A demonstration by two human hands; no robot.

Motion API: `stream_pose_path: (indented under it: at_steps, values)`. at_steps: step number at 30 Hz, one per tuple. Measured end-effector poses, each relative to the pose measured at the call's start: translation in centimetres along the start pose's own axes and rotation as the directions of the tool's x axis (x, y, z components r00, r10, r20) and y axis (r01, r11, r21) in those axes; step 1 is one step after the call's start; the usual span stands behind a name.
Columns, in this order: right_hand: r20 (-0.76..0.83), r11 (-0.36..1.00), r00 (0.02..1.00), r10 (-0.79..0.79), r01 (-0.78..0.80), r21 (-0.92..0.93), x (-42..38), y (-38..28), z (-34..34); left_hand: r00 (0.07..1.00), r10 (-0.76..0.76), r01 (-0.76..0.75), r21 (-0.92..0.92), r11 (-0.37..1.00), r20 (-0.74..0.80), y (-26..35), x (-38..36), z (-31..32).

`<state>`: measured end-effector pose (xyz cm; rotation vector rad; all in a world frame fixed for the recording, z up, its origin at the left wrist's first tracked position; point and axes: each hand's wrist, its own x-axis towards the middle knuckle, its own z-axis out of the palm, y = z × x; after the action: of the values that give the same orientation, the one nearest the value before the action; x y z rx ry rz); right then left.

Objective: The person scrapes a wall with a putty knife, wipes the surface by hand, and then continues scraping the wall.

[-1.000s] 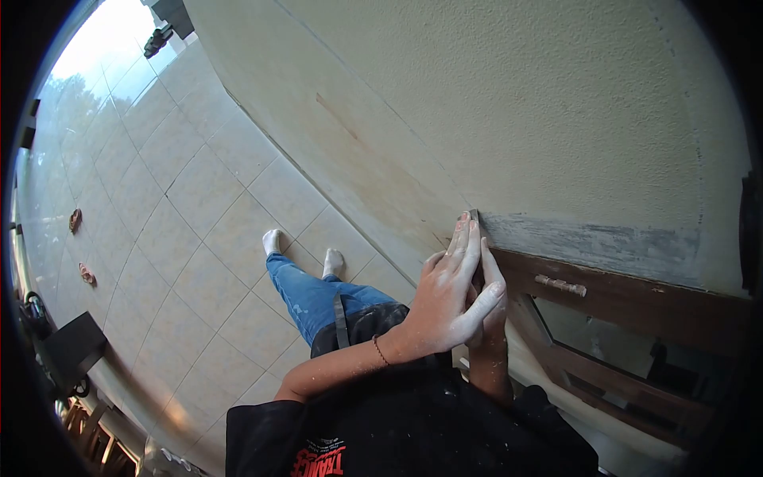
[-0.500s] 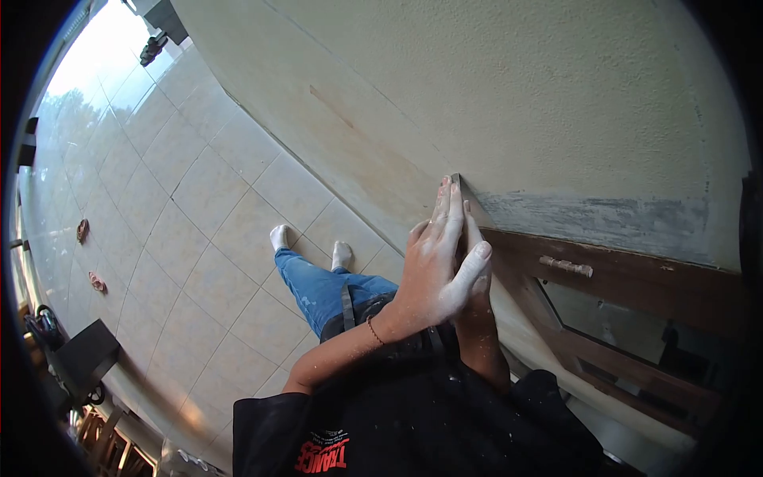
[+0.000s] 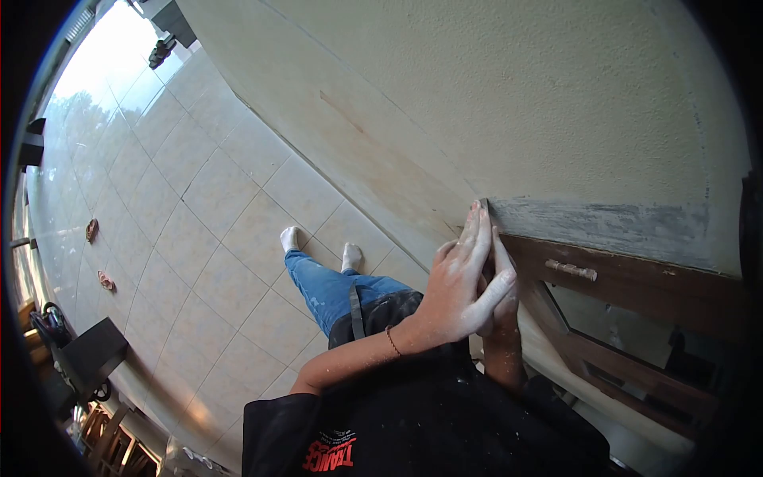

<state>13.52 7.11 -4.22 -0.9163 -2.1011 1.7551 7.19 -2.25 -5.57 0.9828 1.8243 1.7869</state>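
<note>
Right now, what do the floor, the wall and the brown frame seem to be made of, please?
The floor: likely glazed ceramic tile, smooth and glossy, by its straight joints and reflected light.

The wall: seemingly painted plaster, rather matt, by its fine bumpy texture.

The brown frame: probably wood, by its colour and rough, worn edge; whether stained or varnished, I cannot tell.

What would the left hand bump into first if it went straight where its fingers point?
The left hand would probably meet the cream wall just ahead, though I can't tell if they touch.
</note>
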Motion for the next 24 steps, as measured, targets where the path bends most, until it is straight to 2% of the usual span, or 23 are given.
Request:
stream_pose_path:
  at_steps: [5, 6, 10, 13, 14, 17, 21, 24]
  values:
    - [0.011, 1.0, 1.0, -0.011, 0.011, -0.024, 1.0, 0.5, 1.2, 0.999, -0.005, 0.006, 0.042, 0.999, -0.035, -0.3, 0.4, -0.2]
    - [0.013, 0.999, 1.0, -0.012, 0.013, -0.03, 0.9, 0.6, 1.4, 0.999, -0.039, 0.039, 0.001, 0.999, 0.015, -0.2, 0.4, -0.7]
    - [0.0, 1.0, 1.0, -0.001, 0.001, -0.008, -0.3, 0.1, -0.1, 0.999, 0.009, -0.01, 0.023, 1.0, 0.033, 0.1, -0.2, -0.1]
    - [-0.007, 1.0, 1.0, -0.003, 0.003, -0.001, -0.2, 0.1, -0.2, 1.0, 0.02, -0.02, 0.045, 0.999, -0.005, 0.4, -0.2, 0.8]
    - [-0.001, 1.0, 1.0, -0.01, 0.01, -0.01, 0.2, 0.2, 0.3, 0.999, -0.024, 0.024, -0.016, 1.0, -0.026, 0.4, 0.0, 0.7]
    - [0.01, 0.999, 1.0, -0.024, 0.024, -0.027, 0.8, 0.4, 1.3, 0.998, -0.009, 0.007, -0.026, 1.0, -0.064, -0.4, 0.4, -0.3]
    - [-0.005, 1.0, 1.0, -0.02, 0.02, 0.006, 0.0, -0.1, 0.0, 1.0, -0.014, 0.014, -0.042, 0.999, 0.011, 0.4, -0.3, 0.2]
    - [0.003, 0.999, 0.999, -0.034, 0.034, 0.004, 0.5, 0.0, 0.5, 0.997, -0.003, 0.005, 0.021, 1.0, -0.077, -0.1, 0.1, 0.5]
